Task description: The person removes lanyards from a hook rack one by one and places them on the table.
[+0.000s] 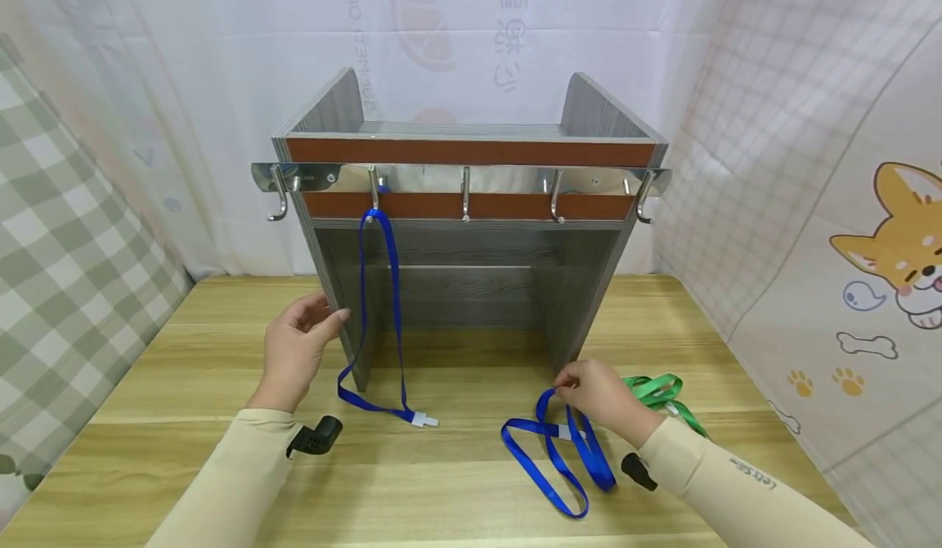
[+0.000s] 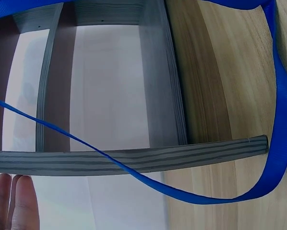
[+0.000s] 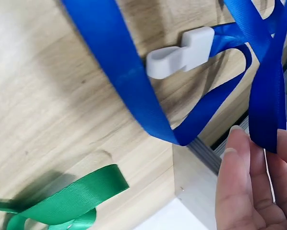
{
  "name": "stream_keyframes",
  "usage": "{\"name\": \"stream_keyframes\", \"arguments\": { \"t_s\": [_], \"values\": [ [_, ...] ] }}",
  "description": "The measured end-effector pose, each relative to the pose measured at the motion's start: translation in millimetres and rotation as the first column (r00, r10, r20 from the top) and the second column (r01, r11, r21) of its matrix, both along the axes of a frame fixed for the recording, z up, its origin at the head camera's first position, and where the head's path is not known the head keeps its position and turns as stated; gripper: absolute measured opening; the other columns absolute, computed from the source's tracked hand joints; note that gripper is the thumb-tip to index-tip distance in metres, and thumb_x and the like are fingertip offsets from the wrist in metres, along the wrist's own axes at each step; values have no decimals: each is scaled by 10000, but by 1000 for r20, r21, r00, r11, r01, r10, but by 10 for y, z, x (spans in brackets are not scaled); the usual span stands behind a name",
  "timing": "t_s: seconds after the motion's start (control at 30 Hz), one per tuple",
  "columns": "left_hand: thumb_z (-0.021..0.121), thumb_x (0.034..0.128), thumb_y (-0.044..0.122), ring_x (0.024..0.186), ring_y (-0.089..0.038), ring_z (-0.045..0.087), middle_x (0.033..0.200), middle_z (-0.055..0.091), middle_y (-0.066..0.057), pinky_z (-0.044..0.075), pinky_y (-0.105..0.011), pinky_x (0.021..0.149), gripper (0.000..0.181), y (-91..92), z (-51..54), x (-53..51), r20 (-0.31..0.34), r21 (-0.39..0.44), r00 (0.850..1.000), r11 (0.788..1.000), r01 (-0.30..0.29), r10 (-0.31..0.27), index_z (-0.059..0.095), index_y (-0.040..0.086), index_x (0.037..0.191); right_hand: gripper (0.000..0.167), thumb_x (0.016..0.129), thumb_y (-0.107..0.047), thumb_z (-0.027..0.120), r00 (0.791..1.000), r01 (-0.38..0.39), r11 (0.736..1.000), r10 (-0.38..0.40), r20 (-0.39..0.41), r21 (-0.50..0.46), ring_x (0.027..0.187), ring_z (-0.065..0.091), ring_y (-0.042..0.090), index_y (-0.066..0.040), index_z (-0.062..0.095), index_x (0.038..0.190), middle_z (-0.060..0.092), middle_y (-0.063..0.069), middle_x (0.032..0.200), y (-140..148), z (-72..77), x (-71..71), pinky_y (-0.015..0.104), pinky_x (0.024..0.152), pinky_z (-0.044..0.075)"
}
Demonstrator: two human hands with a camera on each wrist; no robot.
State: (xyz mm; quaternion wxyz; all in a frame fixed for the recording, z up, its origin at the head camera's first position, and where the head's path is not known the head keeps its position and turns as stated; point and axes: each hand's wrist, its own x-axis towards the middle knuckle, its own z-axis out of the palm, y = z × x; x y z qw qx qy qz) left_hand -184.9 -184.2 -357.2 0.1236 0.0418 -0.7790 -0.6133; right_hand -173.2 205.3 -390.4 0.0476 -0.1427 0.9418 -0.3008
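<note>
One blue lanyard (image 1: 396, 286) hangs from the second hook (image 1: 374, 188) from the left, its white clip (image 1: 423, 419) low near the tabletop. My left hand (image 1: 294, 352) touches the outer side of the grey rack's left panel, fingers (image 2: 27, 201) against its edge in the left wrist view. A second blue lanyard (image 1: 545, 474) lies in loops on the table at the right; my right hand (image 1: 603, 397) pinches its upper end between thumb and fingers. In the right wrist view the pinched blue strap (image 3: 267, 105) and its white clip (image 3: 198, 48) show closely.
A metal hook rail (image 1: 508, 178) runs across the front of the grey rack (image 1: 334, 106); its other hooks carry nothing. Behind my right hand a green lanyard (image 1: 662, 386) lies bunched on the wooden table (image 1: 441, 499). Curtains surround the table's back and sides.
</note>
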Motion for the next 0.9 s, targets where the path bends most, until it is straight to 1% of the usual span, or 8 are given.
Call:
{"name": "stream_keyframes", "arguments": {
  "t_s": [0.1, 0.23, 0.43, 0.53, 0.63, 0.73, 0.8, 0.9],
  "values": [
    [664, 924, 194, 920, 73, 572, 1264, 590, -179, 506, -112, 785, 463, -5, 2, -1, 0, -6, 1000, 1000, -4, 4, 537, 16, 1333, 56, 836, 5, 670, 1000, 11, 1000, -11, -19, 13, 648, 554, 104, -20, 720, 833, 673, 16, 770, 34, -15, -7, 250, 548, 484],
    [667, 922, 192, 909, 73, 580, 1249, 597, -183, 510, -118, 786, 459, -6, -1, -5, -8, -5, 1000, 1000, -6, 6, 543, 12, 1325, 61, 834, 0, 667, 999, 49, 998, -48, -25, 42, 642, 532, 114, -31, 716, 814, 664, 10, 755, 72, -29, -14, 260, 555, 470],
    [671, 918, 180, 915, 61, 584, 1247, 598, -174, 516, -123, 783, 452, -5, -22, -12, -11, 4, 1000, 1000, -6, 6, 548, 18, 1322, 45, 841, -26, 678, 996, 89, 995, -89, -3, 50, 668, 550, 128, -23, 723, 841, 677, 23, 791, 106, -45, -8, 278, 576, 487],
    [668, 921, 197, 918, 66, 579, 1254, 594, -179, 507, -115, 785, 462, -11, -24, -8, -9, -8, 1000, 1000, -6, 6, 543, 15, 1326, 55, 848, -40, 675, 994, 110, 993, -110, 12, 38, 678, 552, 129, -29, 728, 860, 678, 21, 804, 122, -41, 2, 273, 575, 483],
    [671, 919, 207, 921, 67, 576, 1253, 598, -179, 500, -108, 784, 460, -15, -28, -7, -6, -13, 1000, 1000, -10, 10, 549, 17, 1320, 77, 862, -63, 667, 991, 128, 992, -128, 24, 16, 690, 563, 139, -26, 728, 891, 680, 25, 815, 142, -7, 15, 278, 574, 481],
    [674, 918, 206, 922, 64, 578, 1251, 601, -174, 502, -109, 781, 453, -12, -31, -10, -7, -11, 1000, 1000, -11, 11, 555, 20, 1313, 131, 889, -101, 658, 987, 158, 987, -157, 33, -23, 737, 602, 161, -5, 718, 955, 693, 46, 861, 175, 61, 31, 292, 590, 497],
    [673, 918, 208, 917, 64, 581, 1251, 600, -175, 504, -110, 780, 456, -10, -32, -11, -10, -12, 1000, 1000, -8, 8, 553, 17, 1315, 172, 902, -119, 652, 981, 190, 980, -187, 39, -66, 763, 627, 193, 13, 703, 1000, 702, 79, 896, 207, 110, 44, 301, 602, 508],
    [672, 920, 209, 910, 67, 584, 1244, 604, -170, 504, -110, 779, 453, -10, -39, -14, -15, -14, 1000, 1000, -11, 11, 555, 18, 1313, 208, 921, -124, 629, 971, 238, 961, -231, 61, -144, 792, 651, 231, 27, 681, 1054, 707, 112, 930, 252, 174, 75, 312, 622, 538]
  ]
}}
